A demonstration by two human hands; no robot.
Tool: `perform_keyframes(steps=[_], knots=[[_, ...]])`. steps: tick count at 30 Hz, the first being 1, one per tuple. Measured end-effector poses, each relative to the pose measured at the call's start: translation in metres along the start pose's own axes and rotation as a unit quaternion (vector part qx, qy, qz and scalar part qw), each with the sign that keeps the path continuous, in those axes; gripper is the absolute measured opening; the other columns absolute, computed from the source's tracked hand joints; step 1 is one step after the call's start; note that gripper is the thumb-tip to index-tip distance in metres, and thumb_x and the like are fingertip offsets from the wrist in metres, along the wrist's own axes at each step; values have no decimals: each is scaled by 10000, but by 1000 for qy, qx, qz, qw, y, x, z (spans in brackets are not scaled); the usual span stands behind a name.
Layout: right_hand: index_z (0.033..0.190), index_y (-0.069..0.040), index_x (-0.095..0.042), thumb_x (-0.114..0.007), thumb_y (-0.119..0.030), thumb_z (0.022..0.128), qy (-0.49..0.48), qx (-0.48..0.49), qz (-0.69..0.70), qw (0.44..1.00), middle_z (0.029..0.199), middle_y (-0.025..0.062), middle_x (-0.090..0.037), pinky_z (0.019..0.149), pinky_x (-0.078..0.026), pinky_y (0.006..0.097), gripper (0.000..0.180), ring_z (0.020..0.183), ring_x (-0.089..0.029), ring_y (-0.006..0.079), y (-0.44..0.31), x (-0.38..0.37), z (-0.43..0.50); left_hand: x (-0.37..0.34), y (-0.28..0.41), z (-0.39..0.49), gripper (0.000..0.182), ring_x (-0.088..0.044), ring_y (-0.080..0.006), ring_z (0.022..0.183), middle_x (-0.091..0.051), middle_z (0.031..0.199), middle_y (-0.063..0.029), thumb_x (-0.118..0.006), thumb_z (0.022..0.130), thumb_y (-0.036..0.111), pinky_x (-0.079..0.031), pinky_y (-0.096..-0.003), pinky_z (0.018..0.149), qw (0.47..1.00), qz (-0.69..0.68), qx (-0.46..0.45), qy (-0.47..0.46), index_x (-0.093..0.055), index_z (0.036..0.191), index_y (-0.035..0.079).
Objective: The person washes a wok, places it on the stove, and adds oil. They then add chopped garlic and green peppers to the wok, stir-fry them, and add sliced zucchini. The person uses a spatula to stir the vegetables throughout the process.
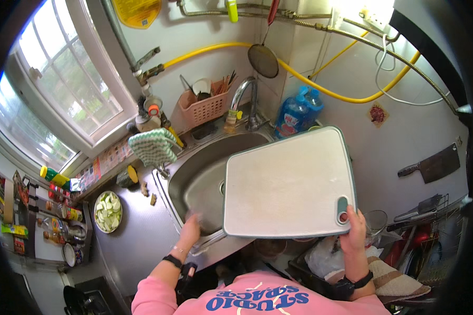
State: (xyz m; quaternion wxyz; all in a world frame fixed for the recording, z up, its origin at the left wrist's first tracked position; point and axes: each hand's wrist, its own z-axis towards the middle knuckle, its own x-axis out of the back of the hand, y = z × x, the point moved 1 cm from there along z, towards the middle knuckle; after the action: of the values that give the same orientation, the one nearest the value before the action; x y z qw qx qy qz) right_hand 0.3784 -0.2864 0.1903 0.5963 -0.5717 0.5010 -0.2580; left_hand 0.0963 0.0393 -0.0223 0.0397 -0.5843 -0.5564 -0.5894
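A white cutting board (285, 189) with a green rim is held tilted over the right part of the stainless steel sink (197, 189). My right hand (354, 232) grips its lower right corner beside the handle hole. Motion blurs my left hand (192, 226) at the sink's near left rim; its fingers are too smeared to make out. Part of the basin and the drain lie hidden under the board. Left of the sink, a plate of cut pale green vegetable pieces (108, 212) stands on the steel counter (138, 224).
A curved faucet (254, 98), pink utensil basket (205, 104) and blue detergent bottles (295, 112) line the back. A striped cloth (151, 145) hangs at the sink's left. Ginger pieces (153, 199) lie below a cut squash (127, 177). A cleaver (439, 163) hangs on the right wall.
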Motion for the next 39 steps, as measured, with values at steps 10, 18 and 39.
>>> perform_keyframes(steps=[10, 18, 39], knots=[[1193, 17, -484, -560, -124, 883, -93, 27, 48, 994, 1092, 82, -574, 835, -466, 329, 350, 971, -567, 174, 6, 24, -78, 4, 87, 0, 404, -570, -220, 1064, -555, 1214, -88, -377, 989, 341, -482, -388, 891, 656, -744, -32, -120, -451, 1264, 55], [1164, 11, -508, -576, -170, 887, 16, 15, 28, 999, 1056, 90, -588, 784, -484, 306, 338, 928, -580, 170, -11, 10, -96, 65, 106, 3, 333, -493, -130, 1096, -553, 1167, -58, -422, 985, 211, -392, -280, 944, 816, -551, -161, 77, -452, 1258, 22], [1239, 66, -434, -540, -138, 908, 302, 590, -385, 642, 1207, 143, -513, 891, -418, 329, 403, 1056, -511, 194, -131, 53, -247, -8, -69, 22, 268, -586, -183, 794, -616, 912, -91, -474, 939, 220, -489, -311, 689, 953, -272, -131, 18, -543, 1082, 5]])
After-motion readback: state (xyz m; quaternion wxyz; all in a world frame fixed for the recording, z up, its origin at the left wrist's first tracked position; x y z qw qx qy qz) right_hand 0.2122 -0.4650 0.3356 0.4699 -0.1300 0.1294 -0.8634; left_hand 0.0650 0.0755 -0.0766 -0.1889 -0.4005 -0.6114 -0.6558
